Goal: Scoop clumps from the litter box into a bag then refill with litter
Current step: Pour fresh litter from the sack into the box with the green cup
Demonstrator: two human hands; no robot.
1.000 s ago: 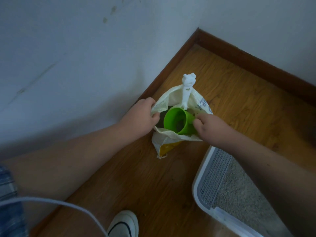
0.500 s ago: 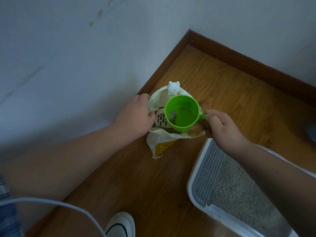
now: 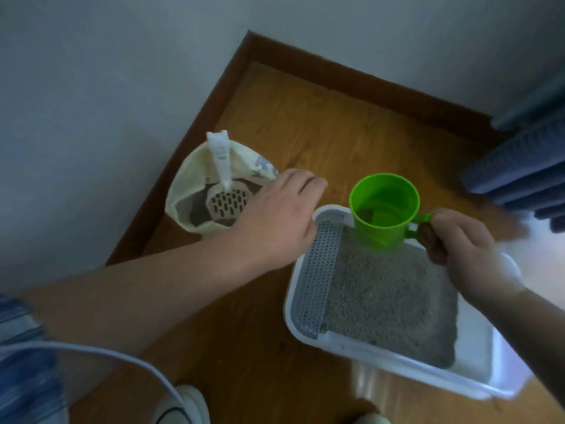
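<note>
My right hand [image 3: 464,252] grips the handle of a green cup [image 3: 383,209] held upright over the far end of the white litter box [image 3: 308,332]. The box holds grey litter [image 3: 385,298] and has a grey perforated grate [image 3: 321,270] along its left side. My left hand [image 3: 275,218] hovers flat with spread fingers between the box and the cream litter bag [image 3: 189,191]. The bag stands open in the corner with a white slotted scoop [image 3: 226,194] stuck in the litter inside it.
Wooden floor [image 3: 321,127] runs to a brown skirting board [image 3: 189,139] and white walls. A dark blue ribbed object [image 3: 526,166] lies at the right. A white cable [image 3: 107,356] crosses bottom left. My white shoe [image 3: 183,405] is at the bottom edge.
My right hand lifted the green cup out of the bag and carried it right, over the litter box. My left hand let go of the bag's rim and opened.
</note>
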